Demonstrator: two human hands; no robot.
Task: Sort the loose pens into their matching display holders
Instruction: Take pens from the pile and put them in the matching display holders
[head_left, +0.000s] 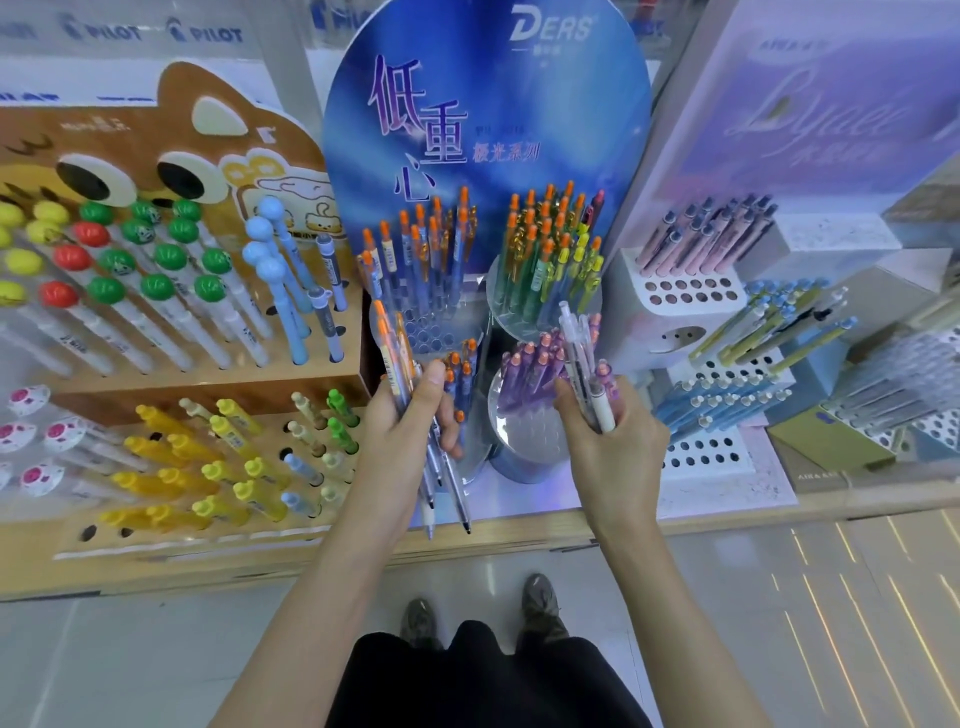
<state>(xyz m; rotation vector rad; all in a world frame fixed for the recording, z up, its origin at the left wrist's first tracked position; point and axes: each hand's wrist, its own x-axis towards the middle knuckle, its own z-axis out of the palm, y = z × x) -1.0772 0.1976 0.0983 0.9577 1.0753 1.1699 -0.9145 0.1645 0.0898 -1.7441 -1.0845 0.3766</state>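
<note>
My left hand (410, 421) grips a bundle of orange-capped pens (397, 353) in front of the blue display (467, 104); my right hand (608, 431) clasps a few clear pens (582, 358) beside the purple holder (519, 447). I'd draw one pen at a time, matching cap colour first. Both bundles stand steep, caps up and away, tips toward me

Wooden counter (545, 535) runs left to right, front edge nearest. Three stands sit directly on it, side by side.

- **Left:** brown stand (208, 387), tiered, with a cartoon-face backboard.
- **Centre:** blue stand (483, 104), with a tall oval backboard and round holders on a pale base.
- **Right:** white stand (670, 317), stepped, with perforated tops.

At the right end, an olive box (831, 441) sits just beside the white stand.
</note>
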